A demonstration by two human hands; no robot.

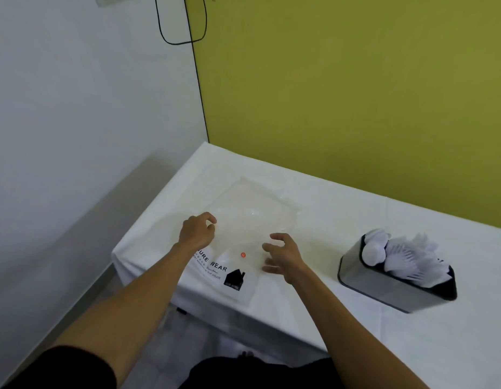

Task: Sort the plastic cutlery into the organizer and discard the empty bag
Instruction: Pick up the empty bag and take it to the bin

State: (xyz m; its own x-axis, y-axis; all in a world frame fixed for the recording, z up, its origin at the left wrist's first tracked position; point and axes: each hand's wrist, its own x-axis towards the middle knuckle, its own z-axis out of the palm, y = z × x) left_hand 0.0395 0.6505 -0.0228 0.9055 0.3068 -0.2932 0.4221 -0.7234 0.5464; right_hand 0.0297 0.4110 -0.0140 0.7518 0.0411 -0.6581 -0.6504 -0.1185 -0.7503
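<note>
The cutlery (406, 256) already fills the organizer (395, 284) at right; the empty bag (249, 220) lies mid-frame, undiscarded, under the open, empty left hand (197, 233) and right hand (283, 256).

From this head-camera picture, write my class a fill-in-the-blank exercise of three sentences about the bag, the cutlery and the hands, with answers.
1. The white cutlery stands in the organizer, to the ____ of the bag.
2. The clear bag lies flat on the white ____.
3. The left hand and right hand hover over the bag with fingers ____.

Answers: right; tablecloth; open
</note>
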